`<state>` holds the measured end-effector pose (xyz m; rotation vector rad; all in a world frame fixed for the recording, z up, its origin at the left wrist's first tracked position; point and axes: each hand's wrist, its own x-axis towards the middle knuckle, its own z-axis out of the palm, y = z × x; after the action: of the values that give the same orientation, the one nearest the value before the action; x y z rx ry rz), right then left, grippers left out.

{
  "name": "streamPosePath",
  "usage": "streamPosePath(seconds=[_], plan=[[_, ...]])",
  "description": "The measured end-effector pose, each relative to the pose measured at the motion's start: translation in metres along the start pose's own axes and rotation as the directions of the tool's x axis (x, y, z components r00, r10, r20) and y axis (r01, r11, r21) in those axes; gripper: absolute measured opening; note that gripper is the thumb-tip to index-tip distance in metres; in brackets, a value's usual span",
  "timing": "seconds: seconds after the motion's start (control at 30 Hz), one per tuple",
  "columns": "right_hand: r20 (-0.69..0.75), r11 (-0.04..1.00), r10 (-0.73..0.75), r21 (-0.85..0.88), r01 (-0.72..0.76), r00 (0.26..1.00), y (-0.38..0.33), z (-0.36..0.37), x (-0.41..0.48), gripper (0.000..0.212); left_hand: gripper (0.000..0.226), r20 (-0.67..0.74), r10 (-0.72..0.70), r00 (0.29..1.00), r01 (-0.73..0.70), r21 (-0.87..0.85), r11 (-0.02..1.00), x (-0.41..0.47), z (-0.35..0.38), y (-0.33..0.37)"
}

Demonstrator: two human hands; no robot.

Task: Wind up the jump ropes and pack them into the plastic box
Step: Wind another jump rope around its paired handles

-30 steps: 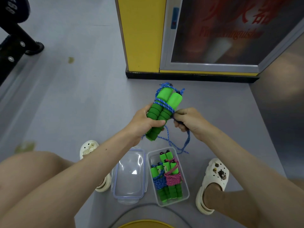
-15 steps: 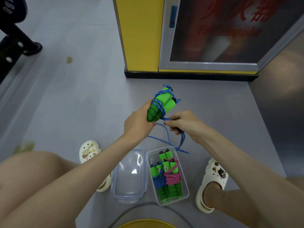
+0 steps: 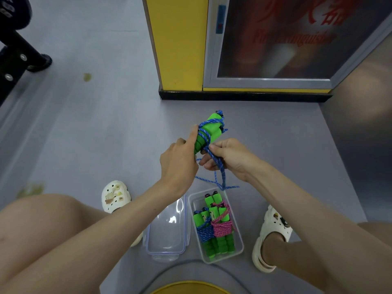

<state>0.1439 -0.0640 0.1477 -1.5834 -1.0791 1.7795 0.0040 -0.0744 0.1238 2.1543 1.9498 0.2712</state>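
My left hand (image 3: 180, 162) grips the two green foam handles (image 3: 210, 132) of a jump rope, held upright above the floor. Blue rope (image 3: 220, 175) is wound around the handles, and my right hand (image 3: 229, 158) pinches a bunch of its loose strands just below them. The rest of the blue rope hangs down to the floor. Below stands the clear plastic box (image 3: 239, 236), holding two wound ropes with green handles, one blue (image 3: 204, 232) and one pink (image 3: 222, 228).
The box's clear lid (image 3: 167, 230) lies on the grey floor just left of the box. My feet in white clogs (image 3: 115, 196) (image 3: 272, 234) flank both. A yellow pillar (image 3: 178, 43) and a glass-fronted cabinet stand ahead. Black equipment is at the far left.
The handles have tilted and turned as more blue rope went around them. My right hand moved up close under the handles, gathering the loose strands, and less rope lies on the floor.
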Motion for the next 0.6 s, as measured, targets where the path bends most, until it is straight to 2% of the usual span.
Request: streamPosePath(seconds=[0.07,0.23,0.3,0.4,0.47,0.53,0.6], plan=[[-0.025,1.0,0.001,0.014,0.0,1.0,0.0,0.001,0.001,0.029,0.08,-0.01,0.016,1.0,-0.016,-0.032,0.999,0.002,0.001,0.0],[-0.06,0.998,-0.032,0.045,0.035,0.998,0.0,-0.001,0.002,0.025,0.089,-0.076,0.16,0.984,-0.168,-0.116,0.979,0.0,0.013,-0.001],[-0.075,0.998,-0.038,0.047,0.042,0.996,-0.002,-0.003,0.002,0.032,0.091,-0.052,0.155,0.987,-0.162,-0.189,0.969,0.002,0.013,-0.001],[-0.183,1.0,-0.023,-0.007,0.022,0.983,-0.001,-0.006,0.003,0.048,0.089,0.023,0.163,0.986,-0.147,-0.324,0.935,0.005,0.012,0.002],[-0.247,1.0,-0.026,-0.005,0.025,0.969,0.002,-0.009,0.005,0.05,0.086,0.128,0.157,0.979,-0.071,-0.51,0.857,0.006,0.01,0.005],[-0.266,0.999,-0.028,-0.023,0.022,0.963,0.004,-0.014,0.007,0.049,0.079,0.228,0.138,0.964,0.055,-0.678,0.733,0.007,0.005,0.007],[-0.243,1.0,-0.02,-0.028,0.014,0.97,0.006,-0.019,0.008,0.049,0.073,0.269,0.081,0.96,0.161,-0.763,0.626,0.011,-0.003,0.005]])
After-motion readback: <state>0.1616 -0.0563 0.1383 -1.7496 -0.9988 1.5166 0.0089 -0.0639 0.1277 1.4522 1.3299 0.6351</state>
